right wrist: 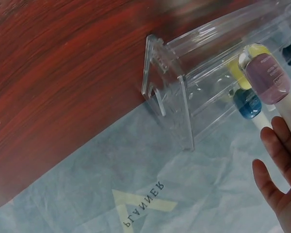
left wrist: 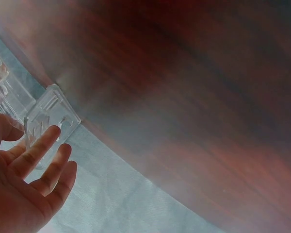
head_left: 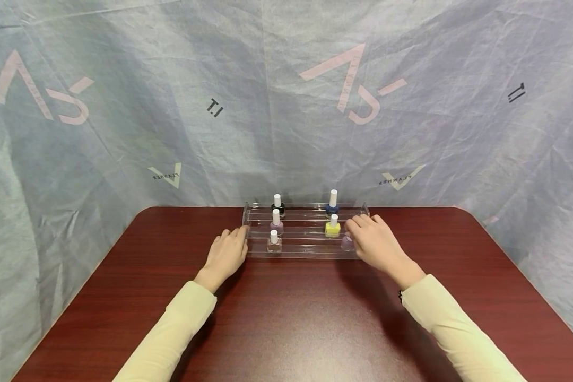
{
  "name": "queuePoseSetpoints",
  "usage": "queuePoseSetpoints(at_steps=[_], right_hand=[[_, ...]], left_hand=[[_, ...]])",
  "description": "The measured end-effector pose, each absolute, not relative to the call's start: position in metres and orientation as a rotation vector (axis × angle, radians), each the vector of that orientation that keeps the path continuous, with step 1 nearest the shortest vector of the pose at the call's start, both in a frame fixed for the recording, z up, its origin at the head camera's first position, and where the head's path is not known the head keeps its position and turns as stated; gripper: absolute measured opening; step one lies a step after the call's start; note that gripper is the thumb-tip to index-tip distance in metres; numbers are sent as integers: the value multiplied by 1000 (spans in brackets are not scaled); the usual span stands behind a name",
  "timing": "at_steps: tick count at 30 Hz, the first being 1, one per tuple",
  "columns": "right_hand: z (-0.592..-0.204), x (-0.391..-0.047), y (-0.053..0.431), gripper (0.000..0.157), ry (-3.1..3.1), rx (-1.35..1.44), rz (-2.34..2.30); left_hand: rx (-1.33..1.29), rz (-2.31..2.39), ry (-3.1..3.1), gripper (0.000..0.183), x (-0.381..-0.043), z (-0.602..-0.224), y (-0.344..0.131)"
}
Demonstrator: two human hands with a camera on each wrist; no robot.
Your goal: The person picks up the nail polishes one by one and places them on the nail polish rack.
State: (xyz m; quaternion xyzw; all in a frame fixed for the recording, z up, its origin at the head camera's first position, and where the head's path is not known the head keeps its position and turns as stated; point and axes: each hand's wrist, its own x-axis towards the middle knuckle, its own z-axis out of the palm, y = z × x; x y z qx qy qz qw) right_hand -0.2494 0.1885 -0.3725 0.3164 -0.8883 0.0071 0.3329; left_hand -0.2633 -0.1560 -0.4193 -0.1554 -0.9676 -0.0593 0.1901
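A clear tiered display rack (head_left: 305,248) stands at the table's far edge. My left hand (head_left: 226,250) holds its left end panel (left wrist: 51,114), thumb and fingers at the panel's edge. My right hand (head_left: 374,241) pinches a purple nail polish bottle (right wrist: 267,78) by its white cap, at the right end of the front tier. Just left of that bottle, a yellow nail polish (head_left: 332,229) stands on the middle tier, with a blue one (head_left: 332,207) behind it. In the left column are black (head_left: 277,206), mauve (head_left: 276,227) and brownish clear (head_left: 274,244) bottles, front to back reversed.
The reddish-brown wooden table (head_left: 286,318) spreads out in front of the rack. A grey printed cloth (head_left: 286,106) hangs close behind the rack and along both sides of the table.
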Motion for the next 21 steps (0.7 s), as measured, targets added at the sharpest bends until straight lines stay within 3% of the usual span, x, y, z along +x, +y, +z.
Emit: queuePoseSetpoints(at_steps=[21], right_hand=[[-381,-257,169,9,-2365,841,13]], left_hand=[[-430,-177,-2730,36,-262,-419,-156]])
